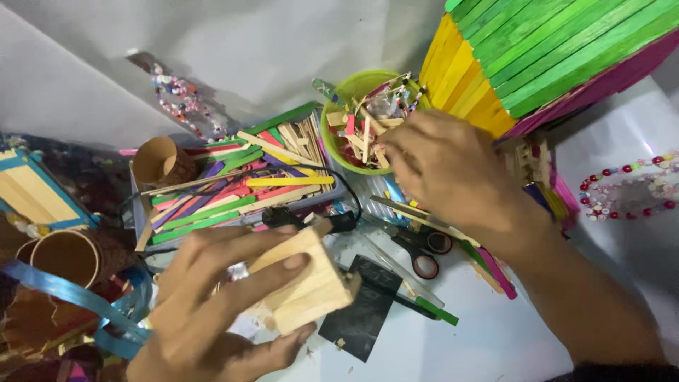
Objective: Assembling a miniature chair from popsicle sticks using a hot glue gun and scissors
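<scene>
Head view: left hand [212,311] grips wooden block [308,283]; right hand [453,173] at green bowl [338,99].

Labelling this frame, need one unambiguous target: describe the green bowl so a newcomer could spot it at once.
Start at the big craft-stick structure with green and yellow sides in the upper right. Just left of its yellow face sits the green bowl, where the fingers of the right hand reach. It is the only round, lime-green container, heaped with stick offcuts, unlike the rectangular tray of coloured sticks to its left.
</scene>
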